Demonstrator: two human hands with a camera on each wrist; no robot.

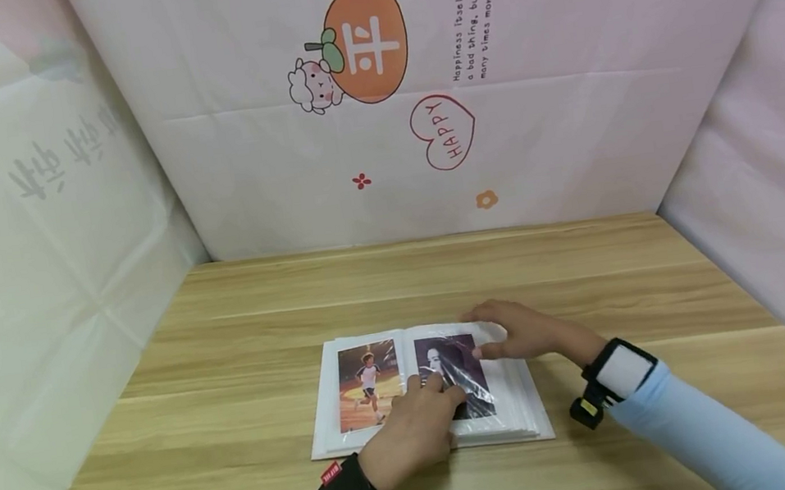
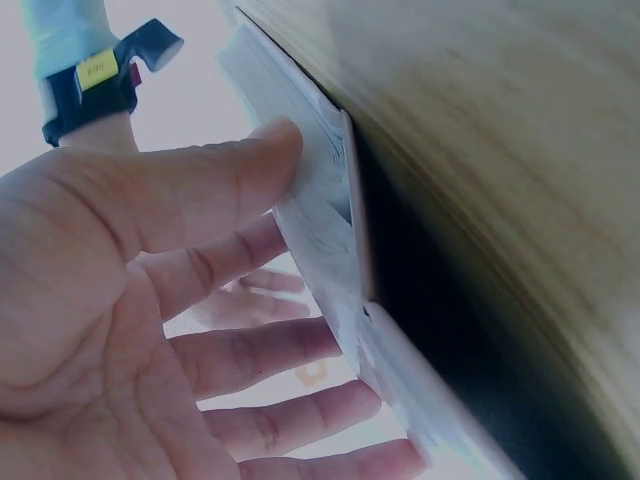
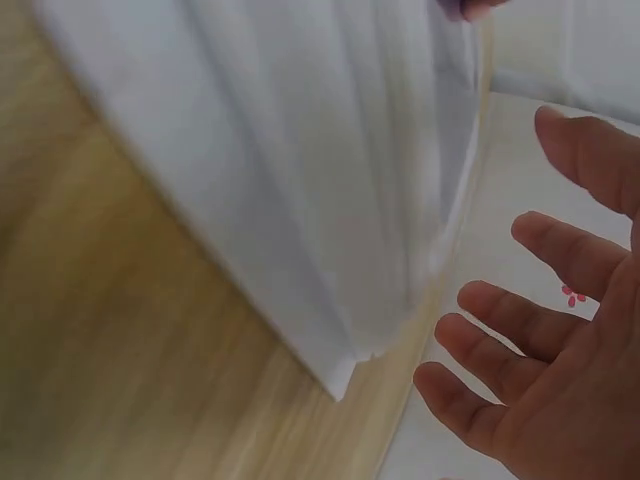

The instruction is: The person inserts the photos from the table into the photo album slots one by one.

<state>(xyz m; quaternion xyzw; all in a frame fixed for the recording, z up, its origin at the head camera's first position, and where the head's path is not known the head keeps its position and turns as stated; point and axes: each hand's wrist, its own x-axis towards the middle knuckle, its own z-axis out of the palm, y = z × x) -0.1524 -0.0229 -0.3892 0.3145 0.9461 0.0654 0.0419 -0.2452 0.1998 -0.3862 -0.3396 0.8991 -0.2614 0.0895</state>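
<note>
A white photo album (image 1: 513, 399) lies spread on the wooden table, with clear sleeves over its pages. On its left page is a picture of a running child (image 1: 369, 385); the right page carries a dark picture (image 1: 475, 391), partly covered by my left hand (image 1: 417, 432). That hand's fingertips rest on the album near its middle fold, and in the left wrist view the thumb (image 2: 275, 150) lies along the page edges. My right hand (image 1: 523, 331) is over the right page's upper outer edge. Its fingers look spread and loosely bent beside the leaves (image 3: 300, 180) in the right wrist view.
The wooden tabletop (image 1: 232, 382) surrounds the album on all sides. White printed sheets stand as a back wall (image 1: 243, 182), a left wall (image 1: 21, 310) and a right wall (image 1: 784, 168). Both wrists wear black straps with devices.
</note>
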